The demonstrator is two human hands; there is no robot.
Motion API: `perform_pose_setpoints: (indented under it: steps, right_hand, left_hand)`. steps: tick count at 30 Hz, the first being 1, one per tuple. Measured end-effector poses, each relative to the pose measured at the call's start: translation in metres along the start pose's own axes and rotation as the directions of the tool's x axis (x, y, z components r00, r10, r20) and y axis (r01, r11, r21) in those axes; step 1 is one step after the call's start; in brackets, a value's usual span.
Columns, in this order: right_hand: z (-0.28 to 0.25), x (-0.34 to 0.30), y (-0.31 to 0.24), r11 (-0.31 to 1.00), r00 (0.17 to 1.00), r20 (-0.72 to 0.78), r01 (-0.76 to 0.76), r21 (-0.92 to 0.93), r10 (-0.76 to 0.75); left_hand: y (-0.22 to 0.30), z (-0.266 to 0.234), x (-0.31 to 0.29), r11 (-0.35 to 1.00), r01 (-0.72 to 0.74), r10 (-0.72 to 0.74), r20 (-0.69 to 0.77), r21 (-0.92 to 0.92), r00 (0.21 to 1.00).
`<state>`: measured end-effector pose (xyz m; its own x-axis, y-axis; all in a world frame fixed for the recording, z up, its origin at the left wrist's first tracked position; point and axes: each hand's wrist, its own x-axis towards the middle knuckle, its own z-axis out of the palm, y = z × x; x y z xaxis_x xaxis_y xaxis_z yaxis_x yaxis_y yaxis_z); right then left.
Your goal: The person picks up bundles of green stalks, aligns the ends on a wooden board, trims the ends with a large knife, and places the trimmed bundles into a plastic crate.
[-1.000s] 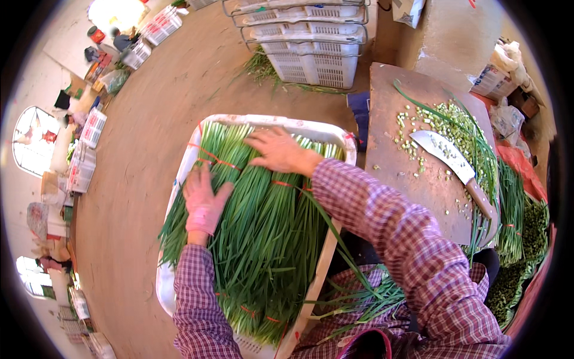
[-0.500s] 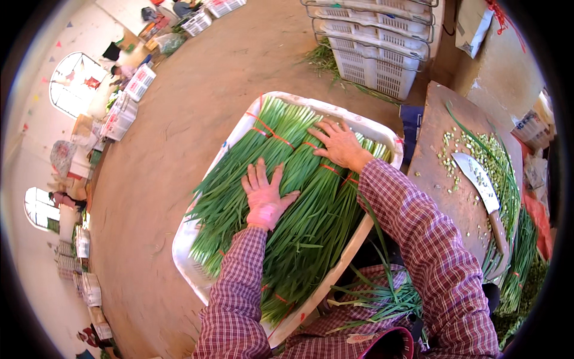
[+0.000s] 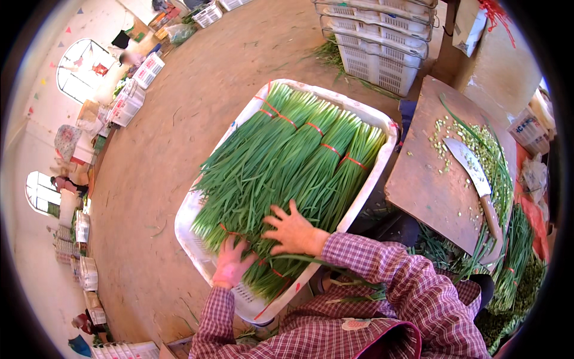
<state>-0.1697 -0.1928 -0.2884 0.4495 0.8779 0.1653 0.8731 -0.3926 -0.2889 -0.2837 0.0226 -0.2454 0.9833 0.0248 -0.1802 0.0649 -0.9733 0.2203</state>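
Bundles of long green garlic chives (image 3: 287,149), tied with red bands, lie packed in a white plastic crate (image 3: 187,209) in front of me. The pale cut ends of several bundles line the crate's far side; other ends point toward the near left. My left hand (image 3: 234,261) rests on the bundles at the near end, beside a red band, its fingers apart. Just right of it, my right hand (image 3: 294,231) lies over the leaves with fingers spread. Neither hand grips anything. A loose green leaf crosses below my right wrist.
At the right, a brown board (image 3: 412,173) carries a large knife (image 3: 469,164) and chopped stem ends. More chives (image 3: 519,251) lie beyond it. Stacked white crates (image 3: 379,60) stand at the far right. People and crates (image 3: 127,102) line the left wall.
Both hands have moved from the middle and far end of the bundles to the near end. The far cut ends and bands are now uncovered.
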Motion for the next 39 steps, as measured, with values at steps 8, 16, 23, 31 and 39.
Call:
perform_pose_setpoints:
  steps: [8, 16, 23, 31, 39]
  right_hand:
    - [-0.021, -0.062, -0.073, 0.874, 0.915, 0.329, 0.05, 0.483, -0.234]
    - [-0.09, -0.144, -0.061, 0.879, 0.975, -0.2, 0.011, 0.477, 0.097]
    - [-0.074, -0.189, -0.08, 0.827, 0.899, -0.23, -0.21, 0.522, 0.373]
    - [-0.046, -0.199, -0.089, 0.757, 0.881, -0.164, -0.27, 0.595, 0.443]
    - [-0.134, -0.281, -0.077, 0.515, 0.545, -0.307, -0.28, 0.81, 0.78]
  left_hand:
    - [-0.028, -0.042, 0.008, 0.913, -0.013, -0.167, -0.404, -0.408, 0.899]
    - [0.102, -0.094, 0.156, 0.881, -0.391, 0.24, -0.459, -0.268, 0.855]
    - [0.122, -0.027, 0.242, 0.921, -0.384, 0.376, -0.104, -0.069, 0.921]
    - [0.092, 0.016, 0.168, 0.877, -0.436, 0.474, -0.207, 0.202, 0.856]
    - [0.086, -0.036, 0.066, 0.95, -0.246, 0.256, 0.03, -0.192, 0.966]
